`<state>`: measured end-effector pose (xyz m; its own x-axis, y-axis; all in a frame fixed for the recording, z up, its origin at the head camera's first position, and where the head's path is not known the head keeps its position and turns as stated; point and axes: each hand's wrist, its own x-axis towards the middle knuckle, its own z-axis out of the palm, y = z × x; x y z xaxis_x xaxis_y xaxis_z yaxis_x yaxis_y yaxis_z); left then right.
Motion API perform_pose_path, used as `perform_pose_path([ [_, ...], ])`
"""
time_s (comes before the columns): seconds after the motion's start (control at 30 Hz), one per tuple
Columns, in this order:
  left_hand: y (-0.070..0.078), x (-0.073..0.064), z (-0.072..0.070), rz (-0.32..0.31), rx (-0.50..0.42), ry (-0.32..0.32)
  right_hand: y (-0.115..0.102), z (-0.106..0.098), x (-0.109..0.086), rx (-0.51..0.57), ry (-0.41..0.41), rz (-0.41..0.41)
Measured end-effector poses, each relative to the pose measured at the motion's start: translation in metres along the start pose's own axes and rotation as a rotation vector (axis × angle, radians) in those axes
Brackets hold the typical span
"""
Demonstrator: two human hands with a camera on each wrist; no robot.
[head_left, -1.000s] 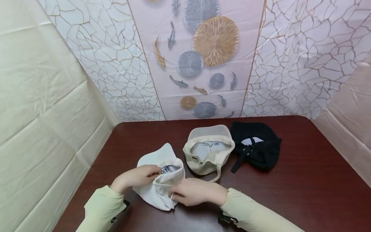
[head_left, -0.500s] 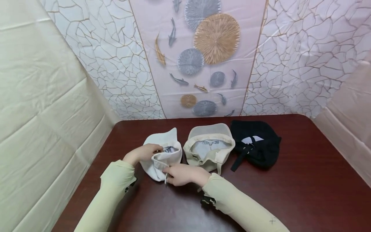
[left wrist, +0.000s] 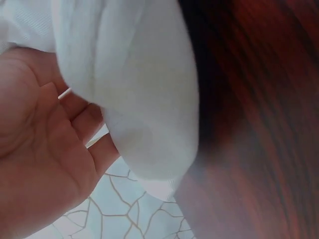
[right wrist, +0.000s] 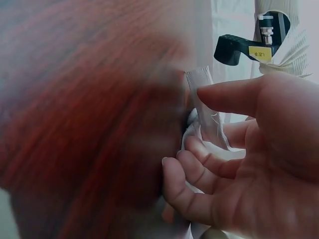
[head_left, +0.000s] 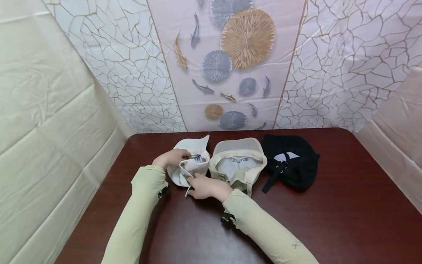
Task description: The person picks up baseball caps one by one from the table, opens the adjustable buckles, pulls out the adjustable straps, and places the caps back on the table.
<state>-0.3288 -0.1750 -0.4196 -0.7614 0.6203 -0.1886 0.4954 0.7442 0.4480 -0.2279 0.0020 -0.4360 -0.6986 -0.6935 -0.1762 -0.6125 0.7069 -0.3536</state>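
Note:
A white baseball cap (head_left: pixel 194 144) lies opening-up on the table, its brim toward the back wall. At its left side my left hand (head_left: pixel 174 157) grips the edge, fingers reaching into the opening; in the left wrist view the white cloth (left wrist: pixel 144 89) hides those fingertips. My right hand (head_left: pixel 207 186) is at the cap's near right side. The right wrist view shows its thumb and fingers pinching the cap's pale strap (right wrist: pixel 202 84), whose end sticks up past the thumb.
Immediately right of the white cap lies a beige cap (head_left: pixel 239 145), opening up, its strap hanging toward the front. A black cap (head_left: pixel 298 176) with a loose strap rests beside it. The dark red table (head_left: pixel 349 220) ends at a patterned cloth wall (head_left: pixel 329 84).
Both hands have moved the white cap away from the table's front and slightly right, bringing it alongside the beige cap. The beige and black caps stay in place.

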Motion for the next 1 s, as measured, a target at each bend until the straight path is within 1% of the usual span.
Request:
perform_pose_path([
  [0.07,-0.001,-0.001,-0.001,0.001,-0.005,0.006,-0.001,-0.001,0.000,-0.010,-0.001,0.009],
  [0.13,-0.002,-0.002,-0.002,-0.004,-0.032,0.017,-0.002,-0.002,0.000,-0.019,0.008,0.023],
  [0.2,-0.003,-0.003,-0.004,0.006,-0.042,0.028,-0.003,-0.003,0.000,-0.026,0.018,0.030],
  [0.3,-0.004,-0.004,-0.009,0.033,-0.078,0.029,-0.004,-0.005,-0.002,-0.022,0.028,0.029],
  [0.37,-0.005,-0.005,-0.011,0.034,-0.086,0.040,-0.004,-0.007,-0.003,-0.014,0.029,0.010],
  [0.43,-0.004,-0.006,-0.013,0.003,-0.093,0.078,-0.005,-0.010,-0.006,-0.010,0.042,-0.021],
  [0.5,0.000,-0.006,-0.017,-0.035,-0.088,0.145,-0.006,-0.013,-0.009,-0.014,0.080,-0.067],
  [0.53,0.004,-0.005,-0.019,-0.051,-0.083,0.185,-0.007,-0.017,-0.011,-0.012,0.106,-0.097],
  [0.6,0.015,-0.001,-0.028,-0.057,-0.079,0.253,-0.007,-0.026,-0.015,0.005,0.166,-0.144],
  [0.63,0.021,0.002,-0.033,-0.042,-0.084,0.276,-0.005,-0.031,-0.017,0.025,0.199,-0.167],
  [0.7,0.036,0.012,-0.041,0.001,-0.078,0.302,0.001,-0.046,-0.022,0.071,0.264,-0.198],
  [0.73,0.043,0.017,-0.043,0.039,-0.071,0.316,0.006,-0.053,-0.026,0.099,0.291,-0.202],
  [0.8,0.058,0.030,-0.045,0.080,-0.048,0.306,0.019,-0.068,-0.036,0.149,0.351,-0.195],
  [0.87,0.073,0.044,-0.042,0.116,-0.016,0.283,0.039,-0.079,-0.050,0.213,0.409,-0.176],
  [0.9,0.081,0.052,-0.039,0.131,0.004,0.266,0.050,-0.083,-0.059,0.238,0.437,-0.158],
  [1.0,0.110,0.077,-0.029,0.161,0.042,0.199,0.091,-0.091,-0.094,0.285,0.512,-0.055],
])
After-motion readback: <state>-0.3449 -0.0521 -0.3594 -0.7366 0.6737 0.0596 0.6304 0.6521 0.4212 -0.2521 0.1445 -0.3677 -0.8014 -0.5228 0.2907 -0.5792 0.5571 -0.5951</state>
